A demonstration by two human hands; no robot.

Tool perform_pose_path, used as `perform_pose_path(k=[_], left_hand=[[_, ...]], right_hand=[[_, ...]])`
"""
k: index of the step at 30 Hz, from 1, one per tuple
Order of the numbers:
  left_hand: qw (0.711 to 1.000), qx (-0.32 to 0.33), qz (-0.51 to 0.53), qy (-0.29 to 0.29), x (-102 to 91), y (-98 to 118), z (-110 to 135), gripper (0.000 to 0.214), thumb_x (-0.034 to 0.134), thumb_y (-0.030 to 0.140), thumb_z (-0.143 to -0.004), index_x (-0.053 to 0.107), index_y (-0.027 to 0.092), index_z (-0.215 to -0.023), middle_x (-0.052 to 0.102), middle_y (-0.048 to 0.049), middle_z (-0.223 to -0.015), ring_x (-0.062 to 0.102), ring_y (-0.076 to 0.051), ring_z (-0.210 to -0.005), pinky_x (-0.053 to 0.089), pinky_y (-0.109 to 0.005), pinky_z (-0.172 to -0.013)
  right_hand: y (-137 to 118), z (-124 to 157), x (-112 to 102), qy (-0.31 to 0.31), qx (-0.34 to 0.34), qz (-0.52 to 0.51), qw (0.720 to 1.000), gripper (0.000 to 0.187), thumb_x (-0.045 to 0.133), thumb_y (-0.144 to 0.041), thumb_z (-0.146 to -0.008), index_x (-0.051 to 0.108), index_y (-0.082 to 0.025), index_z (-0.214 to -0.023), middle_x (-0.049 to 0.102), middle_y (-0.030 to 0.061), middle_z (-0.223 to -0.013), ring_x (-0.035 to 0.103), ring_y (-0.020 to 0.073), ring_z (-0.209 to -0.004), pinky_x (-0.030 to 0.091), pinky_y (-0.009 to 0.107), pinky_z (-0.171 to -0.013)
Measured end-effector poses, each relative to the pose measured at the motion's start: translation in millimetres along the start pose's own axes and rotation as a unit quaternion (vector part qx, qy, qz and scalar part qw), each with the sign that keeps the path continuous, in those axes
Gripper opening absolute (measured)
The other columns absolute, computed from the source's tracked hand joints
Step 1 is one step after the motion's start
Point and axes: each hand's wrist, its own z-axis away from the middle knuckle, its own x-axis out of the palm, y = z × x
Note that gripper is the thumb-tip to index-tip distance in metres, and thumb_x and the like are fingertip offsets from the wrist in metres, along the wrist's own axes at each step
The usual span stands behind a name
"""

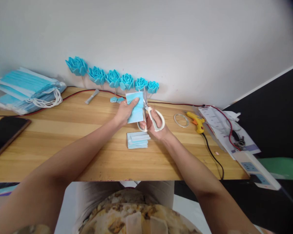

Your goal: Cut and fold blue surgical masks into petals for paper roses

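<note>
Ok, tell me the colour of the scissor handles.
The scissor handles are off-white; they show best in the head view.

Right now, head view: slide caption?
Left hand holding a blue sheet, right hand holding scissors at its edge.

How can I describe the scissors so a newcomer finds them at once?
Over the wooden table, near the row of blue flowers, the left hand holds a blue sheet. At that sheet's right edge, the right hand holds the scissors. Their white looped handles and metal blades set them apart from the sheet and flowers.
</note>
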Motion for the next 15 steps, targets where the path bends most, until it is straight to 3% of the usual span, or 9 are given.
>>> perform_pose_path(k=[4, 11, 15], left_hand=[[1.0, -0.009, -0.01, -0.026, -0.5, -2.2, 2.6, 0.043, 0.082, 0.054, -0.071, 0.063, 0.015, -0.077, 0.069, -0.002, -0.061, 0.062, -0.014, -0.049, 0.052, -0.025, -0.049], [1.0, -0.004, -0.018, -0.002, 1.2, -1.9, 2.6, 0.043, 0.083, 0.053, -0.069, 0.062, 0.016, -0.075, 0.068, -0.001, -0.061, 0.061, -0.014, -0.048, 0.05, -0.024, -0.045], [1.0, 0.0, -0.014, 0.003, 2.5, -1.6, 2.3, 0.042, 0.084, 0.051, -0.069, 0.062, 0.016, -0.074, 0.066, 0.0, -0.061, 0.06, -0.012, -0.049, 0.05, -0.023, -0.046]], right_hand=[[0.4, -0.4, 0.0, 0.014, -0.002, 0.014, 1.0, 0.052, 0.05, -0.074, -0.087, 0.051, -0.023, -0.079, 0.048, -0.0025, -0.062, 0.045, 0.0114, -0.055, 0.042, 0.024, -0.054], [-0.1, 0.2, 4.4, 0.022, -0.015, -0.015, 1.0, 0.05, 0.052, -0.071, -0.089, 0.048, -0.022, -0.077, 0.045, -0.0038, -0.06, 0.043, 0.0098, -0.053, 0.038, 0.023, -0.05], [0.3, 0.4, 6.9, 0.019, -0.035, -0.036, 0.999, 0.044, 0.052, -0.067, -0.091, 0.053, -0.023, -0.09, 0.044, -0.0058, -0.059, 0.042, 0.0091, -0.05, 0.037, 0.022, -0.047]])
